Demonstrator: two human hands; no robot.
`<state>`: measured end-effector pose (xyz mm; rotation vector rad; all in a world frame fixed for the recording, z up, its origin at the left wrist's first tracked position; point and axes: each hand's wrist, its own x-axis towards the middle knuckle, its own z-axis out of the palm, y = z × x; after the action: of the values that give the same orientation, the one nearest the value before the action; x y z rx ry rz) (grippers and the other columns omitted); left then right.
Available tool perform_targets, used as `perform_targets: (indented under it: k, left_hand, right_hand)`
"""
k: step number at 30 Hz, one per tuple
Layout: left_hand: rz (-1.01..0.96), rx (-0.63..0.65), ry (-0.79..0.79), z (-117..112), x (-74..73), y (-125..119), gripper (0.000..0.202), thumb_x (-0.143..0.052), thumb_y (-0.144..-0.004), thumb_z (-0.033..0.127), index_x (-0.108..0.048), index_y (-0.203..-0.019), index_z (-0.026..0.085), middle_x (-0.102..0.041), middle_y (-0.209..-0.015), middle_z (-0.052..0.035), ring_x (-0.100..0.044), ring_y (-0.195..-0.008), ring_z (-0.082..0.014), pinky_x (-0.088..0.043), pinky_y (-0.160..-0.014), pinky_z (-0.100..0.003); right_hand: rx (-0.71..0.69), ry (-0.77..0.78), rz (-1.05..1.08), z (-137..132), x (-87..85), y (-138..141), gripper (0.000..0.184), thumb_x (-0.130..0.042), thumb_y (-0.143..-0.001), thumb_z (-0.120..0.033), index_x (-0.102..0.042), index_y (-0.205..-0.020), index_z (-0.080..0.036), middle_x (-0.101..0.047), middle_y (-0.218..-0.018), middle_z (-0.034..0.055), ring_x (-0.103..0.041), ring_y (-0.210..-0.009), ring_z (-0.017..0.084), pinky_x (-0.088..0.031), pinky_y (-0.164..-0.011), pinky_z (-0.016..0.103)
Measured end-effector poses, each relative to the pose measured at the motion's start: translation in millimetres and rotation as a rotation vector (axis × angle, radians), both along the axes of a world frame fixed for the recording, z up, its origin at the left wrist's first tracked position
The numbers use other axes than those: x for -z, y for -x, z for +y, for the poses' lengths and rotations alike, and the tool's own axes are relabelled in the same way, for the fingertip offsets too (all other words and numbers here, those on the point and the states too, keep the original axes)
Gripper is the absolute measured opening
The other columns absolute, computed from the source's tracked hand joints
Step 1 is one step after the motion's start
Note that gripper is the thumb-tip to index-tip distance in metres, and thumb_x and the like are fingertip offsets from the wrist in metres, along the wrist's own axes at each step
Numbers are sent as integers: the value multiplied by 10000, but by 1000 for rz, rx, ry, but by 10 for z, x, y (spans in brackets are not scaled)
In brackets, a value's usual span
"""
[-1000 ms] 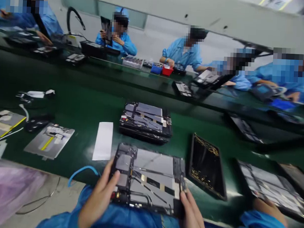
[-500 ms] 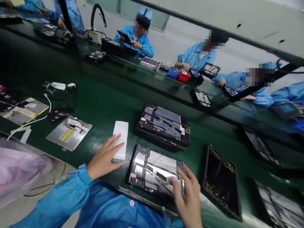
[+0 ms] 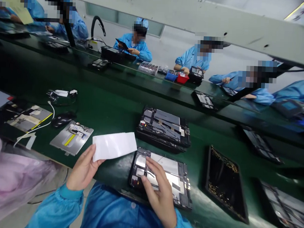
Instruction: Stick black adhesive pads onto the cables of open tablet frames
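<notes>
My left hand (image 3: 85, 166) pinches the near left end of a white paper sheet (image 3: 115, 146), raised above the green bench. Over the opened tablet (image 3: 165, 165) in front of me hovers or rests my right hand (image 3: 160, 191), fingers stretched and apart; I cannot tell whether the fingertips touch it. Silver battery panels, black cables and circuit parts show inside that tablet. Just behind it stands a stack of opened tablets (image 3: 164, 126). The paper's right end reaches close to the stack's left corner.
A black tray of small gold-coloured parts (image 3: 225, 184) lies to the right, with another opened device (image 3: 284, 207) beyond it. On the left are a metal panel with yellow tape (image 3: 71, 137), a black mouse (image 3: 63, 119) and a white cable (image 3: 42, 122). Co-workers (image 3: 135, 42) sit across the bench.
My left hand has picked the white paper up off the bench and tilted it sideways. My right hand has moved left across the opened tablet.
</notes>
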<state>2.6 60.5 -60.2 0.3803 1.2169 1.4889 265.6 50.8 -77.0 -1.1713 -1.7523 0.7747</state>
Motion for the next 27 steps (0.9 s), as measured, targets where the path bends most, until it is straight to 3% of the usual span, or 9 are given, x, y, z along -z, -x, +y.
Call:
perform_targets:
  k: [4,7,10,12,14,16,20,23,27]
  left_hand:
    - [86,285,-3,-279,35,-380,577,-741,-766,650,-726,-1121,196,-767,-1070,-108,-712,-1010,-295,-599,-843,-382]
    - [371,525,-76,-426,-16,-530,458,-661,-844,619,-767,-1026,212,-770,-1037,-92,-705,-982,-284,-567,-858,-380]
    - [825,419,-122,-604,-122,-409,346,-557,-939,515,-761,-993,241,-755,-1035,-69,-682,-1006,-250,-513,-945,-373]
    - [1024,388,-85,-829,-94,-271,287,-569,-932,471,-731,-899,236,-732,-926,-55,-672,-911,-219,-511,-898,-346]
    - [1080,553,-8,-1144,81,-187,211,-657,-858,444,-699,-861,238,-704,-877,-36,-650,-832,-206,-516,-808,-322]
    - [1056,747,80,-1478,375,-177,265,-726,-769,413,-707,-992,271,-712,-1014,-32,-653,-921,-233,-522,-839,-335]
    - [991,880,174,-1948,872,-206,283,-620,-837,424,-721,-1057,276,-705,-1179,-40,-633,-1136,-258,-488,-1022,-361]
    - [948,942,178,-2150,883,-131,324,-553,-879,406,-715,-1116,256,-634,-1373,-36,-572,-1281,-228,-432,-1118,-339]
    - [969,1006,188,-2317,777,-98,560,-729,-710,311,-652,-1264,279,-626,-1390,-33,-565,-1294,-265,-435,-1122,-368]
  right_hand:
    - [-90,226,207,76,-123,338,703,-722,-890,-397,-443,-1524,-275,-557,-1475,90,-583,-1302,302,-512,-1083,489]
    - [-155,415,337,59,-113,454,512,-690,-900,-465,-639,-1361,-248,-735,-1212,73,-732,-997,269,-616,-887,417]
    - [-9,328,390,-81,-95,298,301,-665,-932,-417,-751,-1183,-276,-767,-1118,56,-735,-982,272,-607,-891,432]
    - [-43,188,384,-227,-102,119,236,-633,-964,-319,-756,-1165,-332,-753,-1164,41,-716,-1067,269,-591,-931,441]
    - [-226,55,321,-410,-105,-9,290,-613,-974,-250,-736,-1188,-402,-731,-1214,27,-695,-1117,254,-576,-961,445]
    - [-502,-27,186,-623,-76,-26,311,-618,-970,-246,-725,-1199,-427,-704,-1270,25,-660,-1182,253,-525,-1042,472]
    - [-1168,108,8,-1038,69,116,327,-505,-995,-227,-717,-1240,-277,-718,-1251,65,-650,-1207,219,-465,-1107,394]
    - [-1393,273,23,-1214,132,107,384,-444,-959,-143,-697,-1247,-164,-736,-1205,94,-680,-1158,189,-492,-1045,295]
    - [-1419,310,-9,-1227,41,-94,411,-441,-920,-91,-701,-1230,-164,-748,-1183,78,-693,-1127,182,-506,-1010,282]
